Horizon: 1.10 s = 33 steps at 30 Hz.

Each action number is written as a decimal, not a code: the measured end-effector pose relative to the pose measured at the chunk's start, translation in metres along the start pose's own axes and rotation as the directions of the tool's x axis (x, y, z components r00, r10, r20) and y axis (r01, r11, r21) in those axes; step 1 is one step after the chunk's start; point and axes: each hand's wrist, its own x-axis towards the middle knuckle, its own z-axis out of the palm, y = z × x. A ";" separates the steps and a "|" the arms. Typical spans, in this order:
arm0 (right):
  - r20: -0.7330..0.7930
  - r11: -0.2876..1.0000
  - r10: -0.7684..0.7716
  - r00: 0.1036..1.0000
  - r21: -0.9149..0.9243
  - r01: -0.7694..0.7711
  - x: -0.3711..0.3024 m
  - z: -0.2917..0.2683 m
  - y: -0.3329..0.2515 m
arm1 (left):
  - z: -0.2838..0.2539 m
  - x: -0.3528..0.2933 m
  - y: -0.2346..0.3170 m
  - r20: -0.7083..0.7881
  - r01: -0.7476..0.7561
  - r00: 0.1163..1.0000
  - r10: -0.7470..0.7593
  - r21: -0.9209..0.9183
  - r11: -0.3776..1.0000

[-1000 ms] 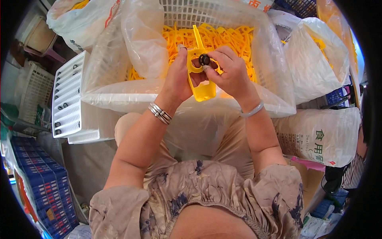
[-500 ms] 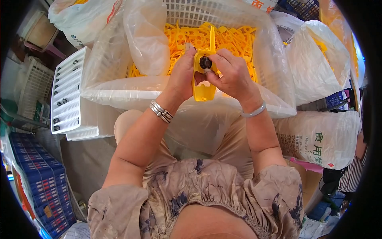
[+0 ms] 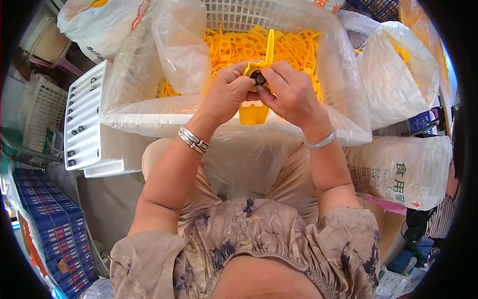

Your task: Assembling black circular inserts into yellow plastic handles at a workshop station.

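Both my hands hold a yellow plastic piece (image 3: 253,113) over the front of a plastic-lined crate (image 3: 343,82). The piece has a narrow stem pointing away from me and a wider, pocket-like end toward me. A black round part (image 3: 258,77) sits in its middle section. My left hand (image 3: 226,94) is closed on the piece's left side, its thumb against the black part. From the right, the fingertips of my right hand (image 3: 293,92) pinch around the black part and the piece. My fingers cover much of the frame there. Behind them lies a heap of similar yellow pieces (image 3: 239,47).
To the left stands a white ribbed tray (image 3: 84,119) with several small black round parts. White sacks (image 3: 398,79) crowd the right side, with another printed sack (image 3: 398,172) nearer. Stacked blue crates (image 3: 52,224) stand at the lower left.
My left hand has shifted from the piece's left edge to its middle, thumb now at the black part. The stem leans slightly more to the right. My right hand keeps its pinch.
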 end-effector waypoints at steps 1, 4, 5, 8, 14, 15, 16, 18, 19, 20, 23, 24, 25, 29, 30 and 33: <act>-0.025 0.999 -0.037 0.999 0.000 0.037 0.001 0.000 0.000 | 0.000 -0.001 0.001 0.007 -0.007 1.000 0.007 0.004 1.000; -0.007 0.999 -0.025 1.000 0.034 0.025 0.001 -0.003 0.001 | -0.001 -0.002 0.000 0.016 -0.036 0.999 0.036 0.007 0.999; -0.008 0.999 -0.025 1.000 0.034 0.025 0.002 -0.005 0.000 | -0.001 -0.002 0.000 0.018 -0.058 0.998 0.058 0.004 0.998; -0.013 0.997 -0.034 0.999 0.075 0.035 0.002 -0.007 0.001 | 0.000 -0.002 0.002 0.023 -0.029 0.999 0.031 -0.054 0.998; -0.053 0.993 -0.041 0.998 0.110 0.047 0.004 -0.005 0.001 | 0.001 -0.003 0.001 -0.001 -0.084 0.996 0.084 0.044 0.996; -0.073 0.991 -0.039 0.997 0.121 0.048 0.005 -0.004 0.000 | 0.001 -0.003 0.002 -0.001 -0.083 0.997 0.083 0.044 0.996; -0.092 0.990 -0.035 0.995 0.131 0.047 0.004 -0.003 -0.001 | 0.001 -0.003 0.003 -0.003 -0.089 0.996 0.089 0.052 0.995; -0.136 0.989 -0.062 0.989 0.123 0.079 0.003 0.001 0.005 | -0.001 -0.002 0.005 -0.004 -0.094 0.996 0.094 0.061 0.994; -0.180 0.987 -0.091 0.979 0.117 0.113 0.004 0.002 0.006 | -0.002 -0.002 0.006 0.021 -0.093 0.995 0.093 -0.021 0.995; -0.182 0.986 -0.092 0.979 0.118 0.115 0.004 0.002 0.004 | -0.003 -0.001 0.007 0.047 -0.090 0.994 0.095 -0.102 0.991; -0.249 0.918 0.291 0.924 0.346 -0.195 0.009 -0.001 -0.011 | -0.001 -0.002 0.010 0.033 -0.113 0.992 0.120 -0.165 0.980; -0.196 0.713 0.552 0.810 0.615 -0.336 0.011 0.001 -0.015 | 0.000 -0.001 0.012 0.036 -0.114 0.992 0.122 -0.167 0.979; -0.058 0.410 0.754 0.654 0.819 -0.400 0.013 0.002 -0.018 | 0.000 -0.001 0.013 0.045 -0.107 0.992 0.116 -0.172 0.979; 0.347 0.274 0.592 0.727 0.762 -0.586 0.003 -0.008 -0.001 | -0.006 0.000 0.012 0.097 -0.065 0.992 0.078 -0.132 0.989; 0.358 0.283 0.598 0.717 0.743 -0.606 0.002 -0.008 -0.001 | -0.007 -0.001 0.011 0.097 -0.064 0.992 0.078 -0.132 0.989; 0.345 0.250 0.644 0.683 0.749 -0.614 0.001 -0.007 0.001 | -0.006 -0.001 0.008 0.075 -0.040 0.997 0.028 0.162 0.986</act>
